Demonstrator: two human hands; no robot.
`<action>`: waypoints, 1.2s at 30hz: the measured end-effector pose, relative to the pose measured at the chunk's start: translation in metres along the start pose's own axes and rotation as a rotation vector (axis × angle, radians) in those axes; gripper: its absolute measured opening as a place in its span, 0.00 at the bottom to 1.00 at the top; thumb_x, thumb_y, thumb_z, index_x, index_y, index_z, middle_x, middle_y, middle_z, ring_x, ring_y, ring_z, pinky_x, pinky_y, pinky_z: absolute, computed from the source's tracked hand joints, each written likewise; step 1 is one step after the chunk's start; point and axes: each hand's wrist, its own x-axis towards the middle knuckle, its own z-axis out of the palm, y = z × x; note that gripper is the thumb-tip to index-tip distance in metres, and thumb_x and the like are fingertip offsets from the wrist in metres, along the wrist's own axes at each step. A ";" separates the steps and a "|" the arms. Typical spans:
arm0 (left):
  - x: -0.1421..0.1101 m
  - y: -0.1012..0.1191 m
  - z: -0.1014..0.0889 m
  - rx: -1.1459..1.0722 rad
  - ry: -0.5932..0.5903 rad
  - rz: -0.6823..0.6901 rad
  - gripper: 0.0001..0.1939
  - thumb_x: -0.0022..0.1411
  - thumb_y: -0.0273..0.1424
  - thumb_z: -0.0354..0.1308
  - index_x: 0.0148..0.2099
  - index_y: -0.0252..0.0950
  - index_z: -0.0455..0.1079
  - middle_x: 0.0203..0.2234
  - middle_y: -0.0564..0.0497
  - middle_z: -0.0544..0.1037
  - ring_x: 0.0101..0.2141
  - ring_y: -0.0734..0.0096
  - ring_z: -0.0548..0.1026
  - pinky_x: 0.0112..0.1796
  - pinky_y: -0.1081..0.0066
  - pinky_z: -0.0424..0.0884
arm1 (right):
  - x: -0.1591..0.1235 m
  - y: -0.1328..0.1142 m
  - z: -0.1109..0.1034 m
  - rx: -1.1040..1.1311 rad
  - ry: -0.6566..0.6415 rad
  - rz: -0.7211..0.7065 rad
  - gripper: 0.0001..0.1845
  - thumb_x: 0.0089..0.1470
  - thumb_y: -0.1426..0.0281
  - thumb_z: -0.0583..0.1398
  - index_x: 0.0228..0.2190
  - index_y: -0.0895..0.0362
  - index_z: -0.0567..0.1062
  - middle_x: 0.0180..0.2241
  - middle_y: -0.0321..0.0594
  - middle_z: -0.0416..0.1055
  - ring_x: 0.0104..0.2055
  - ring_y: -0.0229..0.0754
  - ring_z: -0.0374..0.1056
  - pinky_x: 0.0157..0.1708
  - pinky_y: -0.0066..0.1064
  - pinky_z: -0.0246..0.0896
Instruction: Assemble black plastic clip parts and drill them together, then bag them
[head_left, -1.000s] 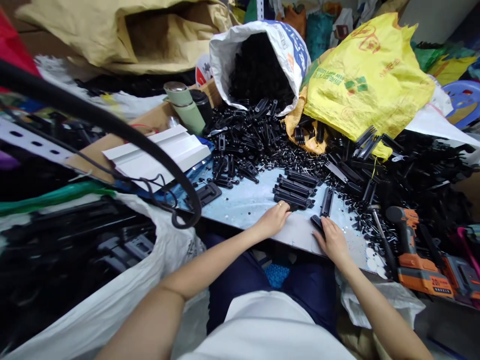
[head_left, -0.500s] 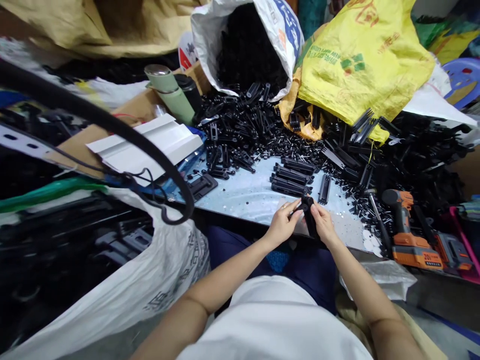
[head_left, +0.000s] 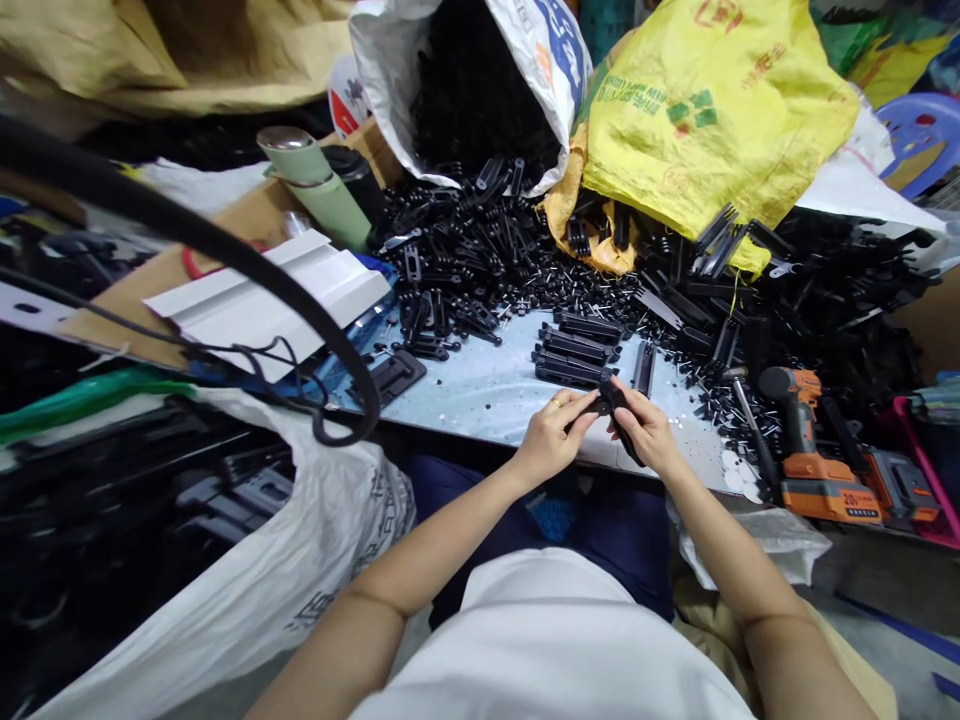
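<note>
My left hand (head_left: 550, 435) and my right hand (head_left: 645, 432) meet at the near edge of the pale blue table (head_left: 487, 385). Both pinch a long black plastic part (head_left: 609, 404) held between them, fingers closed on it. A ring shows on a finger of my left hand. Just beyond the hands lies a neat stack of similar black parts (head_left: 576, 348), with one single part (head_left: 643, 368) lying to its right.
A big heap of loose black parts (head_left: 480, 265) spills from a white sack (head_left: 525, 60); a yellow bag (head_left: 705, 110) lies right of it. An orange cordless drill (head_left: 814, 455) sits at right. A green flask (head_left: 315, 185), white profile (head_left: 262, 300) and thick black cable (head_left: 225, 255) are at left.
My hands left the table surface, came together and now hold one black part between them. The view has tilted slightly downward.
</note>
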 end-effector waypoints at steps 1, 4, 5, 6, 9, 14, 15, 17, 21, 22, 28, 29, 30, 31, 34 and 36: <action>0.000 0.001 -0.002 0.024 -0.015 -0.013 0.17 0.65 0.35 0.46 0.51 0.36 0.68 0.34 0.47 0.73 0.36 0.70 0.72 0.38 0.70 0.71 | 0.001 -0.001 -0.003 -0.022 -0.023 -0.025 0.26 0.58 0.57 0.50 0.56 0.49 0.61 0.35 0.38 0.63 0.26 0.31 0.64 0.23 0.26 0.67; -0.005 0.004 -0.003 0.115 -0.052 -0.066 0.17 0.65 0.36 0.45 0.50 0.37 0.68 0.34 0.47 0.72 0.35 0.71 0.72 0.36 0.71 0.71 | 0.004 -0.006 -0.012 -0.159 -0.068 -0.136 0.25 0.56 0.58 0.53 0.54 0.51 0.65 0.33 0.38 0.66 0.31 0.35 0.65 0.32 0.30 0.68; -0.006 0.006 -0.001 0.142 -0.044 -0.080 0.17 0.65 0.37 0.45 0.50 0.38 0.68 0.34 0.47 0.72 0.35 0.71 0.72 0.35 0.72 0.71 | 0.004 -0.007 -0.013 -0.201 -0.065 -0.160 0.25 0.56 0.58 0.54 0.53 0.52 0.66 0.33 0.39 0.67 0.33 0.36 0.65 0.34 0.31 0.67; -0.008 0.007 0.002 0.163 -0.021 -0.091 0.17 0.65 0.37 0.44 0.51 0.38 0.68 0.35 0.47 0.72 0.36 0.71 0.72 0.35 0.72 0.71 | 0.003 -0.007 -0.013 -0.231 -0.049 -0.170 0.25 0.56 0.57 0.54 0.53 0.53 0.66 0.33 0.40 0.67 0.33 0.37 0.65 0.35 0.31 0.67; -0.009 0.011 0.013 0.175 0.104 -0.103 0.18 0.66 0.35 0.42 0.53 0.37 0.66 0.34 0.46 0.71 0.36 0.71 0.72 0.37 0.71 0.71 | 0.000 -0.008 -0.002 -0.260 0.067 -0.142 0.26 0.57 0.57 0.52 0.55 0.55 0.64 0.33 0.41 0.68 0.32 0.37 0.65 0.32 0.30 0.66; -0.006 0.010 0.023 0.144 0.187 -0.036 0.19 0.67 0.33 0.40 0.56 0.36 0.63 0.35 0.45 0.71 0.36 0.71 0.71 0.38 0.70 0.70 | -0.007 -0.010 0.018 -0.286 0.148 -0.155 0.26 0.58 0.59 0.50 0.56 0.55 0.63 0.37 0.44 0.69 0.34 0.40 0.66 0.34 0.32 0.66; -0.006 0.009 0.023 0.141 0.179 -0.010 0.19 0.67 0.33 0.41 0.56 0.37 0.63 0.35 0.45 0.71 0.36 0.71 0.71 0.38 0.71 0.70 | -0.007 -0.011 0.021 -0.292 0.153 -0.167 0.26 0.58 0.60 0.50 0.56 0.55 0.62 0.37 0.45 0.69 0.34 0.40 0.67 0.35 0.33 0.66; -0.005 0.008 0.022 0.136 0.199 0.026 0.19 0.67 0.31 0.41 0.56 0.36 0.62 0.35 0.46 0.71 0.36 0.71 0.71 0.38 0.71 0.70 | -0.008 -0.012 0.025 -0.305 0.204 -0.179 0.26 0.59 0.61 0.49 0.57 0.56 0.61 0.38 0.46 0.70 0.37 0.42 0.67 0.37 0.34 0.66; -0.003 0.009 0.020 0.129 0.239 0.033 0.20 0.67 0.31 0.39 0.57 0.35 0.60 0.36 0.44 0.72 0.38 0.69 0.71 0.39 0.68 0.70 | -0.009 -0.012 0.035 -0.345 0.301 -0.137 0.27 0.60 0.60 0.47 0.57 0.57 0.60 0.40 0.48 0.71 0.42 0.45 0.67 0.43 0.38 0.64; -0.003 0.009 0.020 0.121 0.217 0.028 0.20 0.67 0.32 0.39 0.57 0.35 0.61 0.37 0.43 0.72 0.38 0.69 0.71 0.39 0.68 0.70 | -0.010 -0.011 0.039 -0.353 0.311 -0.120 0.27 0.60 0.59 0.46 0.57 0.56 0.60 0.40 0.48 0.71 0.44 0.46 0.66 0.44 0.38 0.63; -0.014 -0.002 0.035 0.025 0.181 -0.238 0.20 0.67 0.34 0.38 0.58 0.36 0.56 0.40 0.43 0.71 0.36 0.69 0.73 0.37 0.68 0.72 | -0.001 0.000 0.036 -0.448 0.183 -0.023 0.26 0.60 0.59 0.45 0.57 0.54 0.60 0.43 0.45 0.70 0.44 0.44 0.67 0.43 0.35 0.64; -0.018 -0.005 0.037 0.004 0.172 -0.329 0.21 0.67 0.34 0.38 0.60 0.37 0.53 0.39 0.44 0.71 0.33 0.70 0.74 0.34 0.69 0.72 | 0.006 0.004 0.023 -0.508 0.147 -0.011 0.25 0.60 0.59 0.46 0.56 0.53 0.62 0.43 0.44 0.71 0.44 0.44 0.67 0.42 0.35 0.65; -0.023 -0.008 0.038 0.006 0.156 -0.407 0.22 0.66 0.34 0.39 0.61 0.37 0.50 0.39 0.44 0.71 0.31 0.71 0.74 0.32 0.70 0.72 | 0.015 0.009 0.004 -0.580 0.137 0.005 0.24 0.59 0.59 0.48 0.54 0.52 0.64 0.43 0.44 0.70 0.44 0.44 0.67 0.42 0.35 0.65; -0.027 -0.010 0.038 0.044 0.134 -0.456 0.23 0.65 0.33 0.41 0.62 0.38 0.47 0.39 0.44 0.70 0.31 0.70 0.74 0.31 0.69 0.72 | 0.025 0.015 -0.020 -0.663 0.163 0.029 0.23 0.58 0.58 0.49 0.53 0.52 0.66 0.43 0.44 0.70 0.45 0.46 0.66 0.43 0.37 0.64; -0.029 -0.015 0.028 0.314 -0.002 -0.357 0.28 0.59 0.28 0.49 0.61 0.38 0.51 0.47 0.39 0.67 0.46 0.56 0.70 0.43 0.57 0.69 | 0.058 0.038 -0.112 -0.896 0.377 0.142 0.22 0.58 0.61 0.48 0.50 0.55 0.68 0.45 0.49 0.68 0.49 0.50 0.61 0.47 0.43 0.59; -0.022 -0.017 0.020 0.441 -0.220 -0.144 0.27 0.55 0.23 0.51 0.58 0.40 0.58 0.51 0.40 0.65 0.54 0.51 0.62 0.51 0.50 0.61 | 0.077 0.057 -0.175 -1.016 0.537 0.300 0.22 0.58 0.63 0.47 0.49 0.61 0.68 0.45 0.54 0.66 0.49 0.53 0.60 0.47 0.47 0.57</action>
